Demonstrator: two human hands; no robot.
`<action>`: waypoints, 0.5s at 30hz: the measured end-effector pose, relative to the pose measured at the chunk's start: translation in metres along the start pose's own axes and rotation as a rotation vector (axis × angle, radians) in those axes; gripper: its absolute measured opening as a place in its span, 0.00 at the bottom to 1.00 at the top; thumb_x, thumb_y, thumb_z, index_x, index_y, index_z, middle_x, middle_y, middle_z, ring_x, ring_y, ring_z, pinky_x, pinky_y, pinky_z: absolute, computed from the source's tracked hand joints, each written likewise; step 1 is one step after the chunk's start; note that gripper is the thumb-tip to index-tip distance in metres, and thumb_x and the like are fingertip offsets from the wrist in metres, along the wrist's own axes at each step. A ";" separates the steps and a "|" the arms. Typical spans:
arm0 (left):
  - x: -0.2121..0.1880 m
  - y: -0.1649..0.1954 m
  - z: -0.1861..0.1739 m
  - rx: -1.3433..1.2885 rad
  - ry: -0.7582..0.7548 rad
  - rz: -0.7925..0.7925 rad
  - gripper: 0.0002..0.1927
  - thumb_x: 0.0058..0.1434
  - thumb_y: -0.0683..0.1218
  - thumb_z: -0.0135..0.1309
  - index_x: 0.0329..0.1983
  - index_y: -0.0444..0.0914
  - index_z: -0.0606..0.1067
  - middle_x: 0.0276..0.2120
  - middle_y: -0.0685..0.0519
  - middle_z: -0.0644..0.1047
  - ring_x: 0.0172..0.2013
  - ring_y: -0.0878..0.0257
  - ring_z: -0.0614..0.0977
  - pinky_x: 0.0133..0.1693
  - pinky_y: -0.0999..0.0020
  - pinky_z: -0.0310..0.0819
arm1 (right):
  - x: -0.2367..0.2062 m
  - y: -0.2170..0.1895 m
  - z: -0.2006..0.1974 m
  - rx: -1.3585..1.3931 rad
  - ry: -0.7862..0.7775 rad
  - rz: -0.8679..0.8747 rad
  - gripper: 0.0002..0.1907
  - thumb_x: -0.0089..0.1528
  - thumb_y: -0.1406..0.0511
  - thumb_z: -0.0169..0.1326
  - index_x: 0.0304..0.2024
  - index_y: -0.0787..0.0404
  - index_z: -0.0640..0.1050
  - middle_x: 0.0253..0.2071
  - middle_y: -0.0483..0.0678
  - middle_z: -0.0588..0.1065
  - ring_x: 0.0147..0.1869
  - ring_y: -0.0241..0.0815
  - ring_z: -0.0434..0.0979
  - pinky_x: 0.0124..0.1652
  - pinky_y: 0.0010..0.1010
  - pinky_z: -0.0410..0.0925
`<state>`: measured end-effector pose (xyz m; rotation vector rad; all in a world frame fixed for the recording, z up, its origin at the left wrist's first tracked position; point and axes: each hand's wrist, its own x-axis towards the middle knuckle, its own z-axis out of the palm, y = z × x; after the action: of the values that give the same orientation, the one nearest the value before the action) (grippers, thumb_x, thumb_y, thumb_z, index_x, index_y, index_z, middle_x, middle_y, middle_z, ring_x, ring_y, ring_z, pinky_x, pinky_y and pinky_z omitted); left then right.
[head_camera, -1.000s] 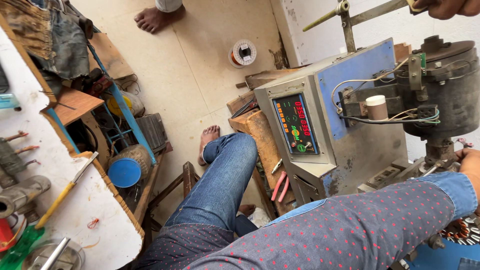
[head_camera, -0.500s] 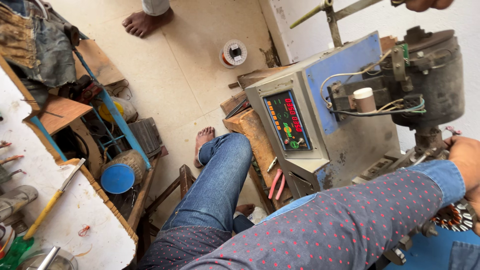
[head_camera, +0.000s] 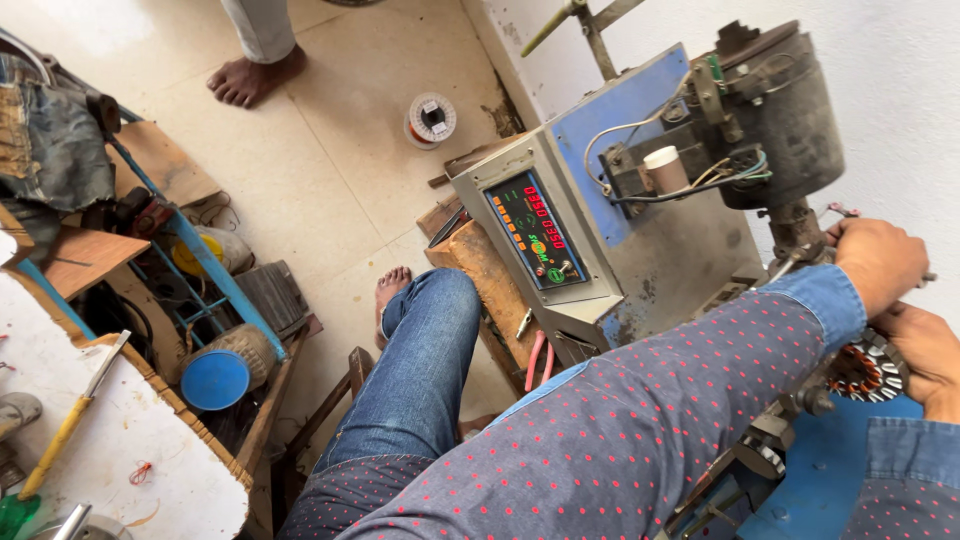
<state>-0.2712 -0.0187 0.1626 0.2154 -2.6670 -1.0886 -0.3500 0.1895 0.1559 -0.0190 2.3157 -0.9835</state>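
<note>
Control panel (head_camera: 535, 232): lit, left of my hands | left hand (head_camera: 880, 262): fingers clamped on winder spindle part below motor housing (head_camera: 785, 110) | stator (head_camera: 865, 368): between both hands | right hand (head_camera: 930, 350): touching stator, finger position cannot tell.

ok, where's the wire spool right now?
Head view: the wire spool sits on the tiled floor, upper centre, just left of the winding machine's control box, right of a bystander's bare foot.

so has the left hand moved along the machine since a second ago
Cannot tell: the left hand sits beside the motor shaft throughout; only the camera swung.
</note>
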 end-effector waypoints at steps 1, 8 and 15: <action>0.000 0.000 0.000 0.005 -0.006 0.004 0.13 0.55 0.51 0.55 0.43 0.48 0.83 0.39 0.57 0.85 0.42 0.55 0.88 0.37 0.37 0.77 | 0.000 0.004 -0.005 0.007 -0.004 0.017 0.10 0.74 0.72 0.46 0.54 0.77 0.72 0.46 0.59 0.78 0.43 0.44 0.80 0.44 0.35 0.75; 0.006 0.002 0.012 0.042 -0.009 0.045 0.12 0.59 0.50 0.54 0.44 0.46 0.82 0.39 0.53 0.85 0.40 0.52 0.88 0.37 0.34 0.78 | 0.009 0.011 -0.010 0.034 0.034 0.027 0.11 0.74 0.70 0.49 0.56 0.72 0.74 0.44 0.55 0.78 0.40 0.39 0.80 0.39 0.30 0.75; 0.008 0.001 0.018 0.080 0.016 0.080 0.18 0.53 0.49 0.58 0.47 0.43 0.80 0.37 0.51 0.85 0.38 0.52 0.88 0.34 0.40 0.80 | 0.007 0.014 -0.012 -0.005 0.056 0.001 0.12 0.74 0.72 0.48 0.57 0.75 0.74 0.44 0.56 0.78 0.39 0.39 0.80 0.39 0.30 0.76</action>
<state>-0.2845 -0.0076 0.1525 0.1301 -2.6827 -0.9538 -0.3596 0.2055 0.1494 0.0081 2.3689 -0.9887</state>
